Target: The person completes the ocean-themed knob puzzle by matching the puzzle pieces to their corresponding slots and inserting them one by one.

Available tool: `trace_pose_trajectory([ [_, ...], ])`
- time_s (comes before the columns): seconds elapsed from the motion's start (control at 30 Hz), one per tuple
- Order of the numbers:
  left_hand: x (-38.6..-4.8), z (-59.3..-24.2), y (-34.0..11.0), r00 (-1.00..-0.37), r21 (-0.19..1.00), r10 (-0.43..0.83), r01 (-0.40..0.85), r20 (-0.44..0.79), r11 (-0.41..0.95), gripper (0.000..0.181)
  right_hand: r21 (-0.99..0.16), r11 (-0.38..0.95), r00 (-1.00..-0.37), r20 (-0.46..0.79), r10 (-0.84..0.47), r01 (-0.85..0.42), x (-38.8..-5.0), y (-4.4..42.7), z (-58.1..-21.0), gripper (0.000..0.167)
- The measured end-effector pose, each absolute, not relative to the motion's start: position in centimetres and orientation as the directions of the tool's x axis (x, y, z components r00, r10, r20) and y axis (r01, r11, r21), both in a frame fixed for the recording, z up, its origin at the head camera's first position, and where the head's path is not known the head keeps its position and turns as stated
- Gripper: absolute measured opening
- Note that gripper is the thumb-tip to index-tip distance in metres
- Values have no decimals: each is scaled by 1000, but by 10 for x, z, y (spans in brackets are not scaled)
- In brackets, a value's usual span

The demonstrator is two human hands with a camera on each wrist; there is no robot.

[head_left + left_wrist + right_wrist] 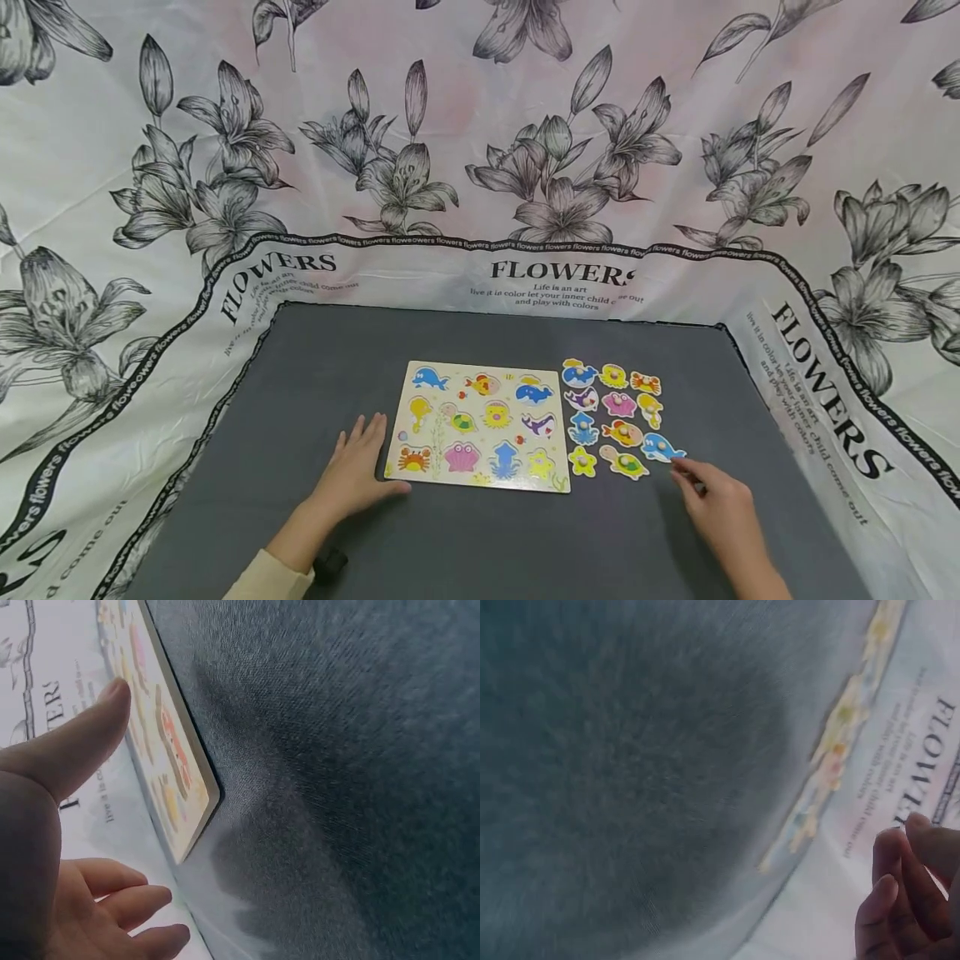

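Observation:
A wooden puzzle board point(477, 372) with sea-animal pictures lies flat on the table. My left hand point(354, 468) is at its lower left corner, fingers spread and thumb near the bottom edge. In the left wrist view the thumb point(94, 735) overlaps the board point(196, 796); I cannot tell if they touch. To the board's right lie several loose sea-animal puzzle pieces with small knobs. My right hand point(716, 504) is beside the blue whale piece point(660, 447), fingers loosely bent. In the right wrist view no piece shows between its fingers point(889, 847).
The loose pieces include a turtle point(624, 462), a star point(582, 461), a squid point(582, 428) and a crab point(646, 383). Grey cloth covers the table point(480, 550). Flower-printed fabric point(555, 283) borders it at the back and sides. A small black object point(330, 565) shows by the left wrist.

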State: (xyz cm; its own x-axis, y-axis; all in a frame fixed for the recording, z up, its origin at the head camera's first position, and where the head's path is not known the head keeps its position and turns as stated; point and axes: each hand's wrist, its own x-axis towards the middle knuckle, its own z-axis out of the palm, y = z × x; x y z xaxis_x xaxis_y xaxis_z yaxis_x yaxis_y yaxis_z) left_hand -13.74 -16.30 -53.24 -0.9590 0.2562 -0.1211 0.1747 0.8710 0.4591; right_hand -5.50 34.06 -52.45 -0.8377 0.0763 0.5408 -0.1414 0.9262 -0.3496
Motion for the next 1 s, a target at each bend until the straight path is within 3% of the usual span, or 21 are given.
trace_pose_trajectory([
  [0.33, -144, -537, -156, -959, 445, 249, 165, -136, 880, 123, -400, 917, -895, 411, 173, -6, -88, 353, -543, 28],
  [0.8, -143, -545, -157, -958, 460, 245, 153, -147, 875, 118, -465, 879, -976, 120, 182, 107, -107, 371, -549, 36],
  [1.0, -146, -544, -154, -962, 433, 237, 158, -136, 887, 114, -472, 875, -983, 79, 164, 108, -113, 372, -550, 33],
])
